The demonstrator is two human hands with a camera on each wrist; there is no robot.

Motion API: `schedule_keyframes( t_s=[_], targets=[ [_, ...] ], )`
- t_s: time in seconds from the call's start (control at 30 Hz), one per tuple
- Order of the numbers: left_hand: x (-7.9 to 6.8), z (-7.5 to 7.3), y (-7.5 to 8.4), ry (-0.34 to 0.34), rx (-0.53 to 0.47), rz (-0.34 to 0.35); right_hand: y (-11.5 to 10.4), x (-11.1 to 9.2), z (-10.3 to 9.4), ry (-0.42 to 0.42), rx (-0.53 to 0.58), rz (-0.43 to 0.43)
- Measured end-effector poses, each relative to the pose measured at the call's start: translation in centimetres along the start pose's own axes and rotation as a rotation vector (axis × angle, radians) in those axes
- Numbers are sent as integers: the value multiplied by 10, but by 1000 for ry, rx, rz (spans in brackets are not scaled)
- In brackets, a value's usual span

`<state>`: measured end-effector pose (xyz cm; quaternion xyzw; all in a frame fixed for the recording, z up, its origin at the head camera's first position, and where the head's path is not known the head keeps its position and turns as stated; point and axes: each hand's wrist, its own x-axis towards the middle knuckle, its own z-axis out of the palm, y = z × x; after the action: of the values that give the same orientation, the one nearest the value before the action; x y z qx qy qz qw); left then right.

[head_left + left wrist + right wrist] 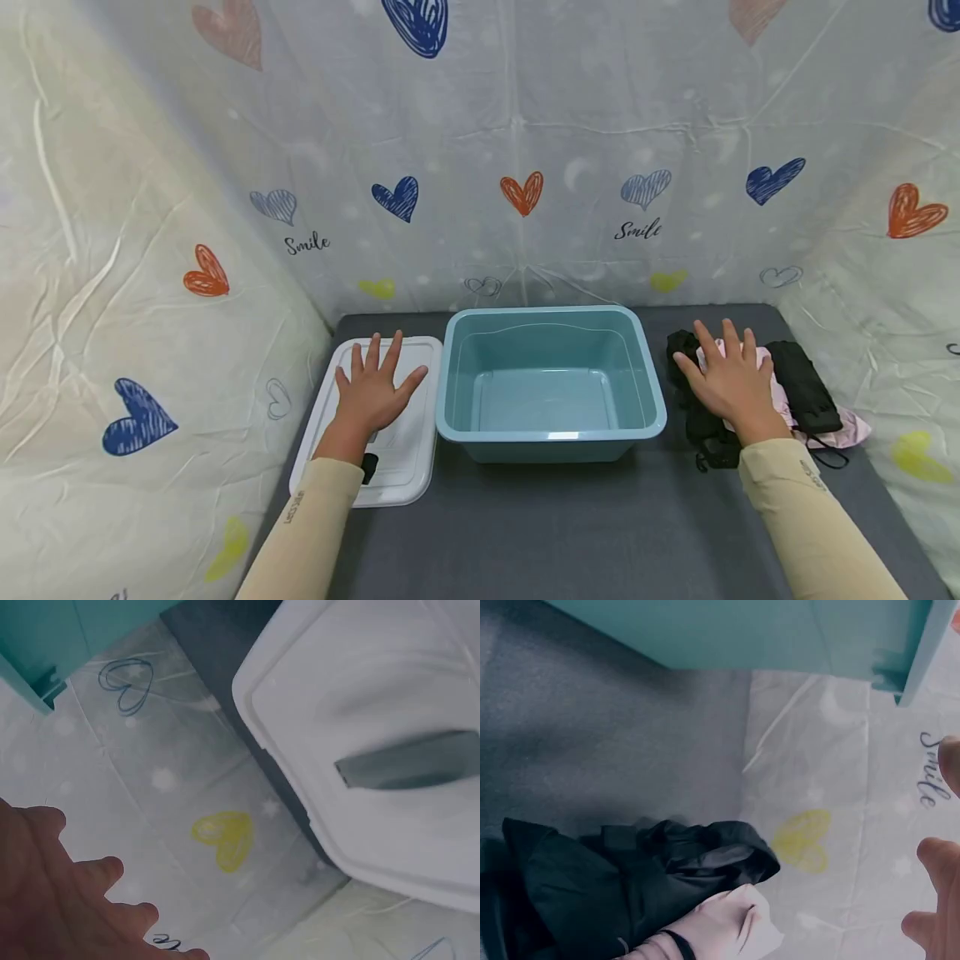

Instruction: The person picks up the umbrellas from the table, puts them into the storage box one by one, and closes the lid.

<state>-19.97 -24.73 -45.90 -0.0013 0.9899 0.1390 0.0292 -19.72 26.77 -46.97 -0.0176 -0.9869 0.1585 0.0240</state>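
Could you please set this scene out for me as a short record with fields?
Left hand: fingers spread, above the lid
Right hand: fingers spread, above the black bundles and pink fabric
Held: nothing in either hand
Centre: light blue basin, open side up
Left of basin: lid, white, lying flat
Right of basin: black bundles, with pink fabric among them
Surface: dark grey table
Backdrop: pale sheet with hearts and "Smile" lettering

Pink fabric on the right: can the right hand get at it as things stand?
Probably yes. The right hand is empty and spread over the pink fabric, with nothing visible between them. Black fabric bundles crowd it on both sides, so a grip might snag those too.
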Motion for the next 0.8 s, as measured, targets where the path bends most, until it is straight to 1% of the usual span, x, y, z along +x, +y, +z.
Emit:
schedule_keyframes(
  t_s=[0.17,0.33,0.53,0.63,0.8],
  targets=[
    [-4,7,1,-29,-74,1,6,0,4,-14,-7,23],
    [-5,11,3,-71,-150,-4,11,0,8,-37,9,38],
    [-7,16,7,-116,-220,-3,19,-2,15,-40,3,35],
    [-8,18,10,-124,-244,9,22,-2,17,-34,-10,26],
    [-10,24,11,-130,-308,48,26,-3,21,-33,-6,20]
  ],
)
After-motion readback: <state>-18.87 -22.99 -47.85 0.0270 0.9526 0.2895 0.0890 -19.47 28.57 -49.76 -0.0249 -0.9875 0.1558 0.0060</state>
